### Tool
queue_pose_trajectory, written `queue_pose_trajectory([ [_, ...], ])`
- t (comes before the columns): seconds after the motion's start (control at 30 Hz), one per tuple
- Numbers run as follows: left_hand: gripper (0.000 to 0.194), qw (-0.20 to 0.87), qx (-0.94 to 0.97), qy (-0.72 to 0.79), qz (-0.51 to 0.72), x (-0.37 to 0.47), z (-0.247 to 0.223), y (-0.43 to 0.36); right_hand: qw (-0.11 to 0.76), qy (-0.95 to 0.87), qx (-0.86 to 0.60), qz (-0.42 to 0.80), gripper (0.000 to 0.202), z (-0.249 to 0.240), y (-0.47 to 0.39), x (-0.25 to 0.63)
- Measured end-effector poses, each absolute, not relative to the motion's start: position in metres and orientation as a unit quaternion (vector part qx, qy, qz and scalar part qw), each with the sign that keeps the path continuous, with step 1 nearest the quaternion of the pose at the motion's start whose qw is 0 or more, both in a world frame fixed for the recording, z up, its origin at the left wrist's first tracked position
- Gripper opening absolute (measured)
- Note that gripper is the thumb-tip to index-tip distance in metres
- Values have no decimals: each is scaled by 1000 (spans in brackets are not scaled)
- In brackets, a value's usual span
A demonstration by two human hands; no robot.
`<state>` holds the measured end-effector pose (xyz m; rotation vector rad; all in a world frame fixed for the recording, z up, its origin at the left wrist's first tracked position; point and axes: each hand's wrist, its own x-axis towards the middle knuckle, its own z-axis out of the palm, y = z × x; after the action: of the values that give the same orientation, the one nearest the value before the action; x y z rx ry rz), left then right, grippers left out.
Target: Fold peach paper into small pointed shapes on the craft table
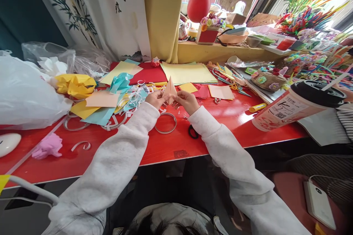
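We see a red tabletop [237, 136] in front of a window, with a yellow curtain [162, 14] and a white hanging [121, 22] bearing bamboo and characters behind it. One red balloon [198, 6] is on the windowsill side.

We locate one folded paper [170, 86], pale pink, above the middle of the tabletop, between the two hands. Its narrow tip points up in the view, away from the wearer and toward the curtain; its long axis runs almost straight from the wearer to the back edge. We note a crease along this axis.

Right of the folded paper we count three groups of small squares: one yellow [188, 87], one red [202, 91] and one pink [221, 92]. On the left we count three crumpled papers: one yellow [75, 85], one blue [120, 82] and one pink [48, 145]. One ring [166, 132] lies between the forearms, and one cup [289, 108] with a black lid leans at the right.

We observe the left hand [156, 98] nearly closed, thumb and fingers pinching the lower left edge of the folded paper. The right hand [188, 101] is likewise nearly closed, gripping the lower right edge.
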<state>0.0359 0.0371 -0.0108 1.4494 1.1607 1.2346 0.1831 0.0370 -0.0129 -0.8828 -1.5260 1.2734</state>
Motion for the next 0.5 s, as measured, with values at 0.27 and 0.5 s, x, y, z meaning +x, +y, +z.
queue_pose_trajectory([
  [0.27, 37, 422, 599, 481, 481, 32, -13, 43, 472, -635, -383, 477, 37, -12, 36, 182],
  [0.5, 35, 403, 598, 498, 481, 34, -13, 40, 370, -595, -409, 585, 28, -8, 31, 177],
])
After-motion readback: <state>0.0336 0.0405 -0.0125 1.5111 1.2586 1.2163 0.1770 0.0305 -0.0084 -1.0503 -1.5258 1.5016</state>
